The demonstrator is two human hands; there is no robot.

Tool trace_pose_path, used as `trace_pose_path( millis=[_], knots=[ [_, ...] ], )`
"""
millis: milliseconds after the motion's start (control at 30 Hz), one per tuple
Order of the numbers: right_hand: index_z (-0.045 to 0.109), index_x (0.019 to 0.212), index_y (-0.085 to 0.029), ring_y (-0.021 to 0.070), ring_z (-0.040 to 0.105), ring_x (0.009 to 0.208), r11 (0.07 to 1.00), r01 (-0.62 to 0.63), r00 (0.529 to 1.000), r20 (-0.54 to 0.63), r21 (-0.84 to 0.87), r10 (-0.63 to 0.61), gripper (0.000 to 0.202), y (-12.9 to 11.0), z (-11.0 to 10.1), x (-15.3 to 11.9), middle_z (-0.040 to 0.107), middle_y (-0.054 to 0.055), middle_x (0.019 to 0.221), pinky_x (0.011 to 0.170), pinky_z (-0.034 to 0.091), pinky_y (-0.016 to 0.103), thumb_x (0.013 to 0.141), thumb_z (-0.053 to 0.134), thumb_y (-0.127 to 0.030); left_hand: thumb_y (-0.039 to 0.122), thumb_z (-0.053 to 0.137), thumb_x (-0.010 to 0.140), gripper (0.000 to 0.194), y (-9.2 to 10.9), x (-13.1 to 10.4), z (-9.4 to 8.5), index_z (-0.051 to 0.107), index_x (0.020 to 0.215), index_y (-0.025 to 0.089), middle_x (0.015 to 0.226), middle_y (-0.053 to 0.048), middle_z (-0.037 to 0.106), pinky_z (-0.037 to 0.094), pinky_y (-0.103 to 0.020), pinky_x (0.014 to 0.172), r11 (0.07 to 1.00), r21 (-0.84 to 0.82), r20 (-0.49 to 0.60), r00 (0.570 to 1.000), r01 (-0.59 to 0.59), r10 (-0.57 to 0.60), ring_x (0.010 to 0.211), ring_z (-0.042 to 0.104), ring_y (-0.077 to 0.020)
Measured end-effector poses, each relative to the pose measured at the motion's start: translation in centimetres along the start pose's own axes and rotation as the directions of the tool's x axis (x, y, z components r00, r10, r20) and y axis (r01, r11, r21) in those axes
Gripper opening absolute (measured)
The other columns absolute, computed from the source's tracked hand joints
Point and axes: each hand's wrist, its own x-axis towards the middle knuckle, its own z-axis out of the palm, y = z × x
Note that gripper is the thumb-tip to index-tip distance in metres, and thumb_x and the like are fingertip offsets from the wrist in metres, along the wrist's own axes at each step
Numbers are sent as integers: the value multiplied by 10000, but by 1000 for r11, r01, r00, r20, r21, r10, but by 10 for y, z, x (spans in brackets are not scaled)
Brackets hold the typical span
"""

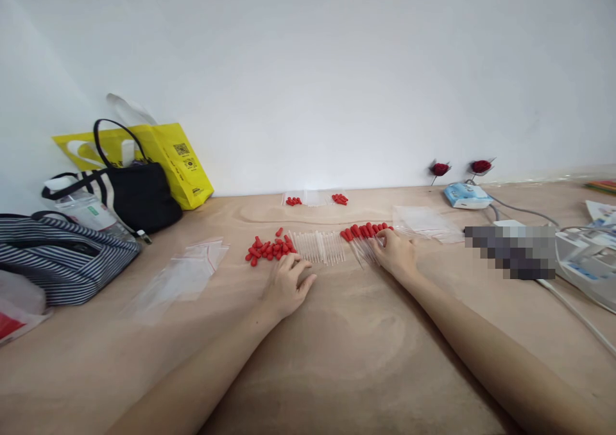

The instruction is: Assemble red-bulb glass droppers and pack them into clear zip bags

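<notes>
On a wooden table (337,358), hands (287,286) near red bulbs (272,250).

Tubes (320,247) between loose bulbs (272,249) at left and bulb-topped tubes (366,231) at right, on the table (332,383)
Left sleeves (185,273) and right sleeves (423,222) flank them; two bulb clusters (339,199) lie on rear sleeves (315,197); bags (142,197) at far left, tissue pack (466,195) right
</notes>
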Motion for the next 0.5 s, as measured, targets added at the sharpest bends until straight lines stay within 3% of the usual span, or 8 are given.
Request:
trace_pose_path(
  millis=[100, 167, 233, 267, 500],
  knots=[
    [628, 820, -184, 218, 565, 825, 995, 94, 994, -50, 24, -93, 258, -8, -5, -5, 660, 66, 848, 755, 255, 356, 786, 446, -363, 269, 498, 784, 134, -11, 11, -15, 583, 722, 186, 773, -42, 562, 426, -341, 762, 988, 76, -98, 987, 138, -130, 798, 532, -199],
    [635, 763, -192, 206, 557, 820, 984, 174, 984, -49, 27, -173, 252, -18, -6, -9, 659, 54, 814, 762, 245, 354, 789, 438, -346, 283, 511, 769, 153, -26, 24, -26, 588, 678, 188, 766, -39, 592, 414, -323, 776, 940, 146, -92, 950, 310, -299, 795, 545, -196],
    [645, 735, -199, 200, 552, 815, 975, 221, 975, -18, 19, -221, 262, -30, -4, -11, 656, 50, 794, 762, 240, 357, 790, 428, -335, 323, 523, 757, 157, -42, 42, -34, 613, 745, 195, 847, -40, 629, 414, -289, 750, 824, 249, 6, 850, 509, -526, 832, 557, -194],
    [651, 733, -203, 201, 551, 812, 974, 227, 974, 11, 14, -227, 264, -37, -3, -10, 656, 53, 794, 757, 240, 360, 788, 426, -330, 335, 535, 742, 166, -50, 52, -36, 627, 761, 198, 849, -43, 643, 418, -288, 720, 790, 273, 29, 816, 549, -577, 819, 568, -202],
    [664, 752, -148, 256, 556, 831, 986, 128, 974, 200, -110, -105, 272, -69, 8, 6, 648, 143, 814, 734, 254, 397, 766, 421, -267, 418, 571, 681, 240, -84, 103, -17, 657, 634, 199, 694, -88, 669, 427, -360, 689, 627, 373, 111, 638, 684, -762, 788, 620, -280]
  ],
)
